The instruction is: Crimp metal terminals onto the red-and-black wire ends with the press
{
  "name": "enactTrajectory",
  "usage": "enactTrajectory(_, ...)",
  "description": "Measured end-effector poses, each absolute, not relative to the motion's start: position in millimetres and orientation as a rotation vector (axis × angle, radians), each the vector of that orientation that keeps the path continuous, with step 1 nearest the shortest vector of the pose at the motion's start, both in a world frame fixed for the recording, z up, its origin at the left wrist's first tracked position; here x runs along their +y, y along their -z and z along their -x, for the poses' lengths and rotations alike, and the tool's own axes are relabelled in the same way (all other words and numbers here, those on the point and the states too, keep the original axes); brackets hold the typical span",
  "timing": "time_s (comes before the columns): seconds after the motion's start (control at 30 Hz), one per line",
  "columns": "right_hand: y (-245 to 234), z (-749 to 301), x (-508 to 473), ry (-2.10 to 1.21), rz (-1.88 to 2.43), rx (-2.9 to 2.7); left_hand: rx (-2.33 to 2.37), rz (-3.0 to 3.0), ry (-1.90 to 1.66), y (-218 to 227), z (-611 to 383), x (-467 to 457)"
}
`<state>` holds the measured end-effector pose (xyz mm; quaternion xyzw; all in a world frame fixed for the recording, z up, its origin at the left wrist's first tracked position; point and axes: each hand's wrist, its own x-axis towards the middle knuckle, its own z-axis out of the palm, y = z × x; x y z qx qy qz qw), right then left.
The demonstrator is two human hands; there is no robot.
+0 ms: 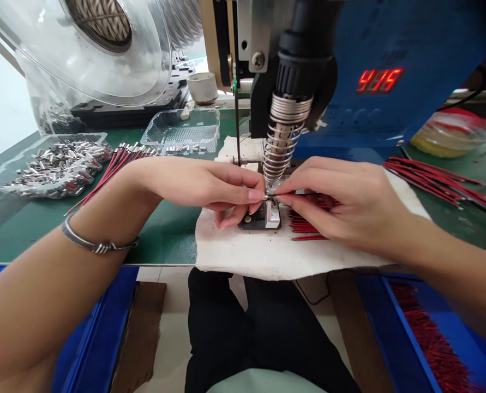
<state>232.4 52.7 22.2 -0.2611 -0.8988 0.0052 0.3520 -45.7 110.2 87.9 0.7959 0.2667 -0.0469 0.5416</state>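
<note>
1. Right at the centre, the left hand (204, 183) has thumb and forefinger pressed together, apparently pinching a tiny metal piece (268, 197) just above the small block (272, 215).
2. From the other side, the right hand (343, 199) pinches a black wire (308, 194) between thumb and forefinger, its end up against that piece!
3. The spring-wrapped iron (283, 136) points down just over the join (whether its tip touches, I can't tell), with 415 glowing red on the display (379, 80).
4. So this join looks mid-way, not yet released.
5. Done, by the look of it: the bundle of wires (118, 161) beyond the left forearm, silvery at the ends.
6. Left, I'd judge: loose red wires (306, 225) on the cloth (243, 256), more wires (435, 180) on the right of the worktop (165, 234), and plenty in the heap of metal pieces (63, 164).
</note>
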Motion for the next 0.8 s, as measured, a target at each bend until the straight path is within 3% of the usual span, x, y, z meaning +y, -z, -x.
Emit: enactTrajectory(0.8,-22.5,-234.3,52.8,0.061,0.644,-2.336,0.796,-1.959,0.219,-92.6,41.0,107.6)
